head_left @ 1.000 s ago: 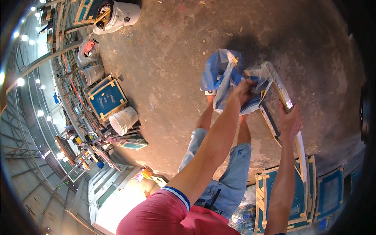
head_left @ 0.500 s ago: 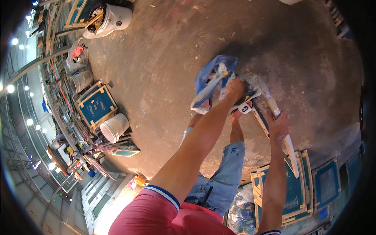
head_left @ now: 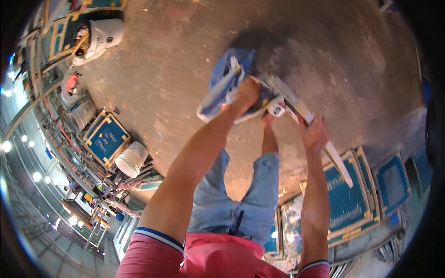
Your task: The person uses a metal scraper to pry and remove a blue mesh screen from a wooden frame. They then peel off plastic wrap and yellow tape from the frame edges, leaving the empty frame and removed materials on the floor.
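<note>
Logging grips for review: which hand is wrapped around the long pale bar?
The right hand, around the pale bar; the left hand is at the crumpled blue plastic.

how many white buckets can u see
3: a round white plastic bucket, upper left; a dingy white plastic bucket below it; a ribbed white plastic bucket beside the teal rectangular panel with tan edging. More may be hidden.

We look steeply down from the head through 1 wide fisheye camera. A pink cloth shirt point(head_left: 218, 254) is near us; the mottled brown floor point(head_left: 171, 60) lies farther below.
</note>
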{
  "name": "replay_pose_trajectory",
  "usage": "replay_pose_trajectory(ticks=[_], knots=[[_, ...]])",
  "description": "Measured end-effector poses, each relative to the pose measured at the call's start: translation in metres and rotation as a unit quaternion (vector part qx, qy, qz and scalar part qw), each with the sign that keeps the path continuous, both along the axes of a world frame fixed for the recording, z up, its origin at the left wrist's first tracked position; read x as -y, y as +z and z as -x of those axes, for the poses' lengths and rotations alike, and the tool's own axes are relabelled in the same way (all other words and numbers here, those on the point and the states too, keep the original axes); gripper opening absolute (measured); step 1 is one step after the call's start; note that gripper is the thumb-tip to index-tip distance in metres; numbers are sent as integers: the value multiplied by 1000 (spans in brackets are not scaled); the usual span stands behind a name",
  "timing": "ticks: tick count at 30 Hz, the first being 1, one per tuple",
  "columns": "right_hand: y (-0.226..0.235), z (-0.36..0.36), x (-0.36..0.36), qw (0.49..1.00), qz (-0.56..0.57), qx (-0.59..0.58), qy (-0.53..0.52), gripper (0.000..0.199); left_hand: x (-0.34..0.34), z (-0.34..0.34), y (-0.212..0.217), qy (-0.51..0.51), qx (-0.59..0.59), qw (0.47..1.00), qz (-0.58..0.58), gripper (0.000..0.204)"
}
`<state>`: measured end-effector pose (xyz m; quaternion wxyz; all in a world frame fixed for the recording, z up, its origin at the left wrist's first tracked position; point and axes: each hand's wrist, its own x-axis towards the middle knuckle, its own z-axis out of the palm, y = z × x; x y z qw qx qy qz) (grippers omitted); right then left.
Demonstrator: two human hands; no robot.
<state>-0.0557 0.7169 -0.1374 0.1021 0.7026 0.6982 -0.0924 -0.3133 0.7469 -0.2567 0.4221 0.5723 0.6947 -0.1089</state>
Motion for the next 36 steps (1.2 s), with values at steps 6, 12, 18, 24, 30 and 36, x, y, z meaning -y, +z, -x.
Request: replay_pose_trajectory(ticks=[6,12,18,24,30,36], knots=[[-1,-14,-19,998,-14,-38,-42,53,-28,-17,113,118,122,930,-325,29],[3,-20,-38,998,13,-49,-45,54,-28,-68,132,28,115,948,-294,28],[-5,-32,-66,999,3,-3,-38,60,-81,-49,83,-138,238,861,-428,28],[-22,-45,-107,1000,-15,-3,-2,62,-127,-33,54,-178,306,796,-491,30],[-32,-20,-136,990,-53,-45,124,60,-109,22,37,-140,254,817,-498,33],[-21,16,-129,980,-40,-66,182,61,-57,56,39,-63,229,842,-484,32]])
